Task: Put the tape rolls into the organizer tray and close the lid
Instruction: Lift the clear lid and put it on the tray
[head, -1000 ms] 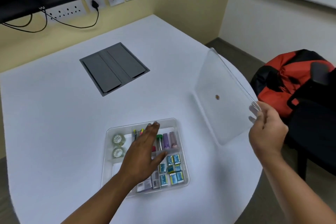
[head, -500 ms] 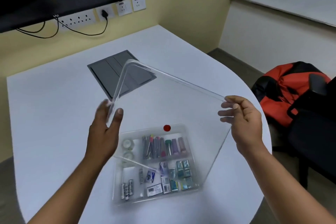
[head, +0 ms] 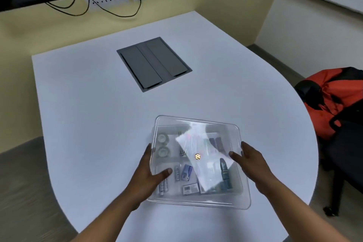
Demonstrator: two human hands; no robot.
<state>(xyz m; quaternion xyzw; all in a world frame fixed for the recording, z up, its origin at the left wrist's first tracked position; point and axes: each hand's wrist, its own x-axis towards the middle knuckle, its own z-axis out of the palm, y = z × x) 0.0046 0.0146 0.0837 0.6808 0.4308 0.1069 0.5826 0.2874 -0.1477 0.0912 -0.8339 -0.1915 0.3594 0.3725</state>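
Observation:
A clear plastic organizer tray [head: 198, 201] sits on the white table near its front edge. The clear lid [head: 196, 125], with a small round sticker in its middle, lies flat over the tray. Two tape rolls [head: 162, 145] show through the lid in the tray's far left compartment, one behind the other. My left hand [head: 149, 171] grips the lid's left edge, thumb on top. My right hand [head: 249, 159] holds the lid's right edge, fingertips on top. Batteries, markers and small boxes fill the other compartments, blurred by glare.
A grey cable hatch [head: 154, 64] is set into the white table [head: 88, 104] farther back. An orange and black backpack [head: 334, 96] rests on a dark chair at the right. Wall sockets and a screen's lower edge are behind the table.
Both hands have brought the lid down from a tilted hold above the tray until it lies flat over it. Earlier, only my right hand held the lid, off to the right.

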